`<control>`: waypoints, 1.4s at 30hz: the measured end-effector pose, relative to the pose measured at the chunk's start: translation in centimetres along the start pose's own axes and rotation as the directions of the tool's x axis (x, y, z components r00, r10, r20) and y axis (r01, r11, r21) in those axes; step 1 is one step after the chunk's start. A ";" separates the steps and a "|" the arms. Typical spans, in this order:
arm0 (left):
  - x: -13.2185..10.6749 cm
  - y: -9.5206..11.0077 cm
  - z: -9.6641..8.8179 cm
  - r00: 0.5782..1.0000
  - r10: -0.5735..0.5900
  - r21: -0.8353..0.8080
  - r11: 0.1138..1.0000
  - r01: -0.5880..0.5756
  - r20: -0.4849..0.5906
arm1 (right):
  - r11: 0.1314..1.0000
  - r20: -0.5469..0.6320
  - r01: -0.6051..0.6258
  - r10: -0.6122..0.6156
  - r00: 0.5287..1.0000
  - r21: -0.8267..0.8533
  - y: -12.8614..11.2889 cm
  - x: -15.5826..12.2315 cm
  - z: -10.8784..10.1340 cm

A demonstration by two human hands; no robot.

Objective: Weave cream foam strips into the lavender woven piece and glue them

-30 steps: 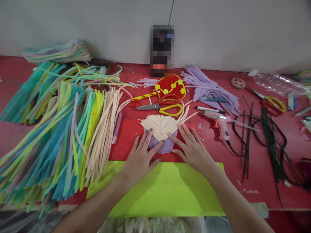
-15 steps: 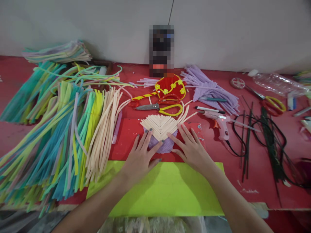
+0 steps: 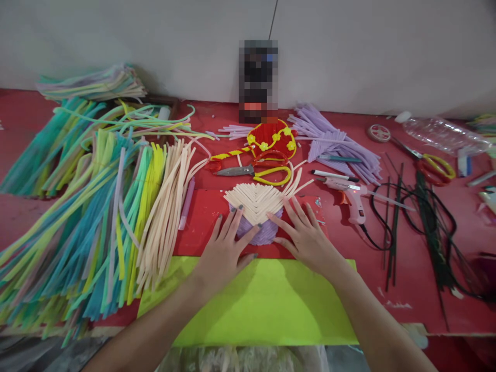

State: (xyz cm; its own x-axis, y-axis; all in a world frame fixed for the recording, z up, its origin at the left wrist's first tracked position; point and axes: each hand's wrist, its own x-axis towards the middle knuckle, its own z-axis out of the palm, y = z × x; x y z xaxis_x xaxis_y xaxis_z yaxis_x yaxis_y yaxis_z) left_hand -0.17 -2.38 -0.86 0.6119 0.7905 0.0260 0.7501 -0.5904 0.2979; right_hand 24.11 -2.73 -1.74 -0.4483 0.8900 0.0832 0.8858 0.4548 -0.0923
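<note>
A fan-shaped piece made of pipe cleaners [image 3: 253, 199] lies flat on a red board [image 3: 199, 222]. Its upper part is cream, laid in a V pattern, and its lower part is purple [image 3: 259, 236]. My left hand [image 3: 222, 240] rests on its left side with the fingers spread. On the right side, my right hand [image 3: 308, 235] also lies with its fingers apart, fingertips at the edge of the piece. Just above it are scissors with yellow and red handles [image 3: 251, 171] and a red fan-shaped ornament with yellow flowers [image 3: 273, 139].
Bundles of coloured pipe cleaners [image 3: 96, 206] cover the left side. To the right lie a pink glue gun [image 3: 352, 199], a marker [image 3: 335, 175], purple pipe cleaners [image 3: 341, 144], dark stems [image 3: 430, 227], more scissors [image 3: 434, 163] and a plastic bottle [image 3: 442, 134]. A green sheet [image 3: 267, 305] is in front.
The right hand's fingers have shifted very slightly at the edge of the piece. Otherwise both hands and the things around them stay in place.
</note>
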 end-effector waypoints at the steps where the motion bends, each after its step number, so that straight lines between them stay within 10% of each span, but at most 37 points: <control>1: 0.0 0.0 0.0 1.000 0.000 0.000 1.000 0.000 0.001 | 1.000 0.002 0.003 -0.003 1.000 -0.001 0.0 0.0 0.0; 42: -0.6 0.8 1.0 0.996 -0.077 0.169 0.982 0.083 -0.042 | 1.000 0.006 0.010 -0.010 1.000 0.018 0.0 0.1 0.0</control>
State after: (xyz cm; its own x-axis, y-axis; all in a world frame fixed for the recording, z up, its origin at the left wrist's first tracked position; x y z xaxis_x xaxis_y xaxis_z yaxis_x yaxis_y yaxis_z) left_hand 0.34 -3.49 -1.60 0.5413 0.8398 0.0428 0.8300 -0.5417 0.1330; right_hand 24.06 -2.61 -1.74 -0.4581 0.8854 0.0787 0.8789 0.4644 -0.1092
